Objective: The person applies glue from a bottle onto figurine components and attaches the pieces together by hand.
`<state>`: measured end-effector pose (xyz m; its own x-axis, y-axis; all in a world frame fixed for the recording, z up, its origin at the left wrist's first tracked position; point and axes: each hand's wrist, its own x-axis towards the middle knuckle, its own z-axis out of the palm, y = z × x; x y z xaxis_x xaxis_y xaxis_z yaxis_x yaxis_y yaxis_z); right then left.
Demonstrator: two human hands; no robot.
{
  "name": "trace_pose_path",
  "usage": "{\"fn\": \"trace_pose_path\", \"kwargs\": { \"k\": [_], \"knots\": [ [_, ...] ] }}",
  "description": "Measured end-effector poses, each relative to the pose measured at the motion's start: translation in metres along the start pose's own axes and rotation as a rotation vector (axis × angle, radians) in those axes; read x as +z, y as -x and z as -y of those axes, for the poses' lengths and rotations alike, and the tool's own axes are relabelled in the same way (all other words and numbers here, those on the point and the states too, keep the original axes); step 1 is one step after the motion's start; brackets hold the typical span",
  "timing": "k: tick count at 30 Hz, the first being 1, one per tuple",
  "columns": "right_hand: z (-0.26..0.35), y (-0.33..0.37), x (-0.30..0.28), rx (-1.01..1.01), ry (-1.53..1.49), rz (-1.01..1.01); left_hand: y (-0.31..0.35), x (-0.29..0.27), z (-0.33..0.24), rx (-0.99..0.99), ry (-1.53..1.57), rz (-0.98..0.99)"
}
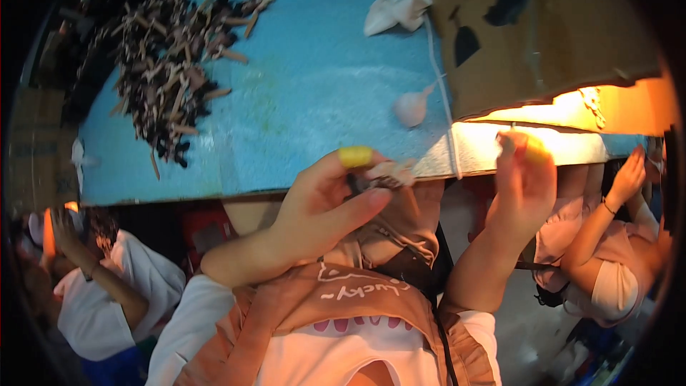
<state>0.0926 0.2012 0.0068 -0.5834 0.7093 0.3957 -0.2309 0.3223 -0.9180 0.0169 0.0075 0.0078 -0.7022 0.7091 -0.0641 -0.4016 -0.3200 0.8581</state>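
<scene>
My left hand, a yellow wrap around one finger, is closed on a small dark-and-beige piece at the near edge of the blue table. The piece looks like those in the pile, but its kind is not clear. My right hand is raised at the lit gap under the cardboard, its fingers pinched together and yellow on one of them. Whatever sits between those fingertips is too small and blurred to name. On the table's left side lies a heap of small dark and beige pieces.
A cardboard sheet with dark marks overhangs a bright lit space on the right. Near it are a crumpled white tissue, a pale bulb-shaped object and a white cord. Other people sit at left and right.
</scene>
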Motion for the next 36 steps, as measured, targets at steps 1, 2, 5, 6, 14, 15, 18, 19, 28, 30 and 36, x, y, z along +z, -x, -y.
{"fn": "trace_pose_path", "kwargs": {
  "k": [1,2,5,6,14,15,18,19,28,30,36],
  "knots": [
    [0.01,0.015,0.008,0.033,-0.08,0.064,-0.002,-0.001,0.001,-0.004,-0.031,0.071],
    [0.019,0.025,0.014,0.064,-0.161,0.122,-0.002,-0.002,0.002,-0.011,-0.029,0.053],
    [0.02,0.035,0.022,0.056,-0.148,0.255,-0.001,-0.002,-0.004,-0.03,-0.349,0.147],
    [0.02,0.035,0.025,0.02,-0.156,0.302,0.0,-0.004,-0.004,-0.036,-0.347,0.137],
    [0.026,0.031,0.024,-0.213,0.184,0.427,-0.003,-0.014,-0.01,0.249,-0.78,0.144],
    [0.027,0.031,0.025,-0.208,0.187,0.428,-0.003,-0.015,-0.01,0.245,-0.777,0.143],
    [0.029,0.033,0.026,-0.219,0.225,0.436,-0.004,-0.015,-0.009,0.27,-0.779,0.149],
    [0.03,0.035,0.026,-0.278,0.308,0.439,-0.003,-0.015,-0.009,0.219,-0.734,0.155],
    [0.033,0.045,0.031,-0.582,0.702,0.372,-0.007,-0.018,-0.021,0.045,-0.579,0.269],
    [0.031,0.049,0.03,-0.552,0.688,0.379,-0.006,-0.019,-0.02,0.021,-0.617,0.297],
    [0.022,0.043,0.027,-0.198,0.189,0.49,-0.005,-0.017,-0.01,0.238,-0.624,0.275]
  ]
}}
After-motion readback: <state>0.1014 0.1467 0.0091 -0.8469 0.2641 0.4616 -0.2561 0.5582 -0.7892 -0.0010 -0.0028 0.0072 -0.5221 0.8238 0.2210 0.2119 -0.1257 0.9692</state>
